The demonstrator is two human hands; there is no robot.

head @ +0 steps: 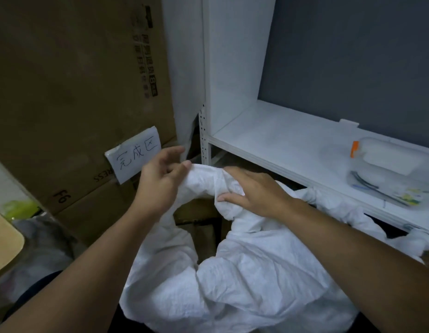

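Two grips at work on one white woven sack (256,272), which fills the view from centre down to 6 o'clock. It sits below the white shelf (292,140) at 2 o'clock and beside the cardboard boxes (64,92) at 10 o'clock. Left grip (160,181): fingers loosely curled, thumb touching the rolled rim (204,181); true pinch or not, cannot tell. Right grip (252,191): flat, fingers straight, pressing the rim down. Sack looks light, limp and crinkly, probably slick. It will likely sag and unroll unless taken by the bunched rim on both sides. Mouth faces up toward 12 o'clock, the rim arches roughly 9 to 3, and the body trails toward 6. Long axis likely 12 to 6.
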